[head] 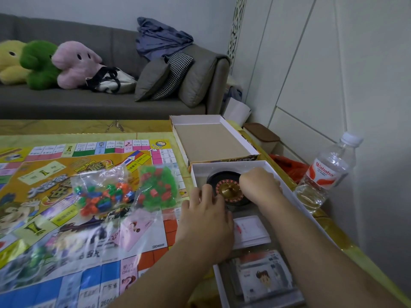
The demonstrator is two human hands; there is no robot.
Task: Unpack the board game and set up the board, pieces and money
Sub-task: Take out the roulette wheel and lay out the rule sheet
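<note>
The game board [55, 170] lies unfolded on the table at the left. On it rest a clear bag of mixed coloured pieces [104, 193], a clear bag of green and red houses [159, 188] and a pink card pack [135, 230]. The open box base [287, 187] stands at the right. Inside it sits a black roulette wheel [229, 188] with a gold centre. My left hand [206, 221] grips the wheel's near left rim. My right hand [259, 182] grips its far right rim. Wrapped card packs [251, 228] [262, 276] lie in the box nearer me.
The empty box lid [213, 138] lies upside down behind the box base. A water bottle [327, 172] stands at the right table edge by the wall, with an orange bag [289, 165] beside it. A grey sofa [111, 98] with plush toys and cushions runs behind the table.
</note>
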